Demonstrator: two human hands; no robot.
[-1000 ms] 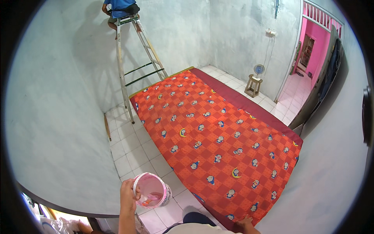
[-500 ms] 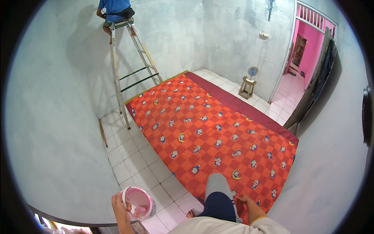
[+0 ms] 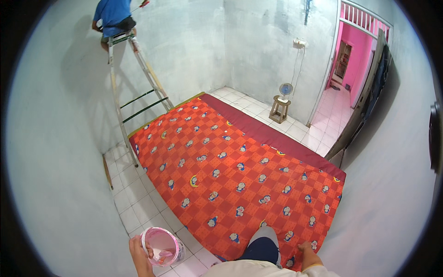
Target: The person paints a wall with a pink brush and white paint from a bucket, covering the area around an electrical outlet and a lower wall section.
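My left hand [image 3: 140, 251] is closed on the rim of a small white bucket [image 3: 180, 254] with a pink-stained inside. A crumpled pinkish lump [image 3: 164, 255], perhaps plastic, lies in the bucket. Below my body on the right, my right hand [image 3: 306, 248] is over a mattress [image 3: 221, 177] with a red checked, cartoon-patterned cover. Its fingers look loosely apart and hold nothing I can see. Whether it touches the cover I cannot tell. My bent knee [image 3: 264, 242] is over the mattress's near edge.
A person in a blue shirt [image 3: 114, 18] sits on a tall stepladder [image 3: 117, 92] at the far left, beside the grey-white walls. A stool [image 3: 279, 110] bears a small fan [image 3: 285, 89]. An open door [image 3: 362, 99] stands right. A stick [image 3: 107, 171] lies along the left wall.
My view has shifted, so the mattress and ladder sit further left and lower. My right hand has moved away from my leg. The other person's extended arm now shows a red-tipped thing.
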